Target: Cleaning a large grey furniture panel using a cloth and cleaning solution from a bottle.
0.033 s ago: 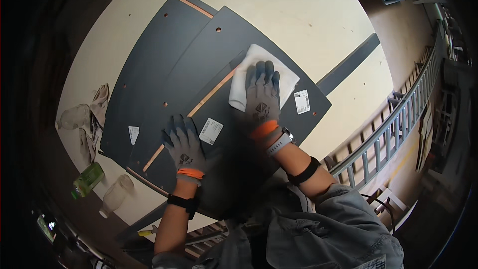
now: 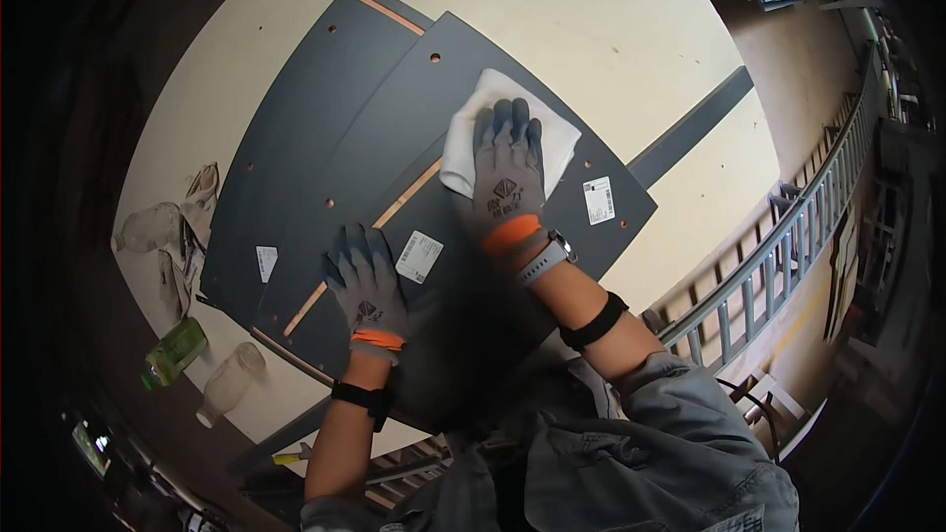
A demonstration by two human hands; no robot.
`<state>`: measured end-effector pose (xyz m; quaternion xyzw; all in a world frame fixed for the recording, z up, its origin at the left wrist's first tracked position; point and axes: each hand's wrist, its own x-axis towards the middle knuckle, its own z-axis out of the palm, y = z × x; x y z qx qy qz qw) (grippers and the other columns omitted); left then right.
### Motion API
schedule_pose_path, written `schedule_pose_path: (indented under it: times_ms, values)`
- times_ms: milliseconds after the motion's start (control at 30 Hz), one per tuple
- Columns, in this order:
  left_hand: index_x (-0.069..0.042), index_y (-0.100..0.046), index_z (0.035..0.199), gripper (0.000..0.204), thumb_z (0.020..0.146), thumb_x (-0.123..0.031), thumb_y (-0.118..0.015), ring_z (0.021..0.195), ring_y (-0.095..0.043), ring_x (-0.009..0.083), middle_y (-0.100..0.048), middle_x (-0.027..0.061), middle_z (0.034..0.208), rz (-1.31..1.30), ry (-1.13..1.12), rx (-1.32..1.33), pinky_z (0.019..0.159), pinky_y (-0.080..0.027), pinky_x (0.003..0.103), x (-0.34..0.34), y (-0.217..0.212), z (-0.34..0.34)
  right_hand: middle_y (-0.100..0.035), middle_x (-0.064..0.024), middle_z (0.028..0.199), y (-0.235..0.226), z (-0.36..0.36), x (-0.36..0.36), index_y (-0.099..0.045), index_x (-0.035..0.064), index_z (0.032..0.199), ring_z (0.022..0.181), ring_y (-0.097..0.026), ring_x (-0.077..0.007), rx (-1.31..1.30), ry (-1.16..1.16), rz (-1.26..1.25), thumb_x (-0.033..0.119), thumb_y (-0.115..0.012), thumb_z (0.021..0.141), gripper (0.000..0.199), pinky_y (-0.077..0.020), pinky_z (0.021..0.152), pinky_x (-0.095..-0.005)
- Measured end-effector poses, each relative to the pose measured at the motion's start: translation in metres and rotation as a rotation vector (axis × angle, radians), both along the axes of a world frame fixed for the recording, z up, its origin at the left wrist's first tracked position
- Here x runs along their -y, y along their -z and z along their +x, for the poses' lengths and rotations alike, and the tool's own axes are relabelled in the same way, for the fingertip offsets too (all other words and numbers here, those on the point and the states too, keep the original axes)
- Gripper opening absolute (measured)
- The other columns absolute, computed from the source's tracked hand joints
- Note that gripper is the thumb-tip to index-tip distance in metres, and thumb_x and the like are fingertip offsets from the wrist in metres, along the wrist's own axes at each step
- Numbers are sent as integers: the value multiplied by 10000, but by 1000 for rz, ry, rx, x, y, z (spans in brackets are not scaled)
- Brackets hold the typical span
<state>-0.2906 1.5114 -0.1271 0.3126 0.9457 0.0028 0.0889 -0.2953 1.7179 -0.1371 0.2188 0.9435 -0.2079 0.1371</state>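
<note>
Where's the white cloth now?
In the head view, the cloth lies above and slightly right of centre on the dark panel, under the right hand, a white label to its right.

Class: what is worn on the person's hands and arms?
Left hand and right hand wear grey gloves with darker fingers, dark printed marks and orange cuffs. Each forearm has a black band; the right wrist, a watch with pale grey strap. The right sleeve is grey.

Room between hands (image 2: 509, 172), bottles (image 2: 177, 350) at left
</note>
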Motion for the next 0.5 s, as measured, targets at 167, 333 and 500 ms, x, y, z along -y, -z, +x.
schedule_pose_path:
  times_ms: [167, 333, 500]
  values:
    - [35, -252, 1366, 1109, 591, -655, -644, 1305, -253, 417, -294, 259, 1373, -99, -57, 64, 1020, -173, 625, 6, 0, 6, -266, -271, 1410, -1, -24, 30, -267, -82, 1361, 1353, -175, -403, -228, -227, 183, 404, -473, 823, 754, -55, 1128, -453]
    - [33, -229, 1378, 1140, 572, -646, -661, 1328, -187, 424, -242, 248, 1406, -34, -58, 81, 1033, -129, 625, 9, -4, 2, -252, -229, 1437, 10, 38, 39, -275, -57, 1367, 1376, -141, -366, -210, -508, 247, 332, -449, 831, 685, -48, 1130, -455]
    - [7, -321, 1356, 1028, 619, -626, -655, 1314, -215, 416, -298, 238, 1379, -138, -76, 153, 1043, -137, 616, 1, -1, 2, -325, -266, 1370, 7, 3, 1, -255, -79, 1363, 1299, -271, -393, -152, -269, 220, 370, -546, 762, 804, -100, 1120, -461]
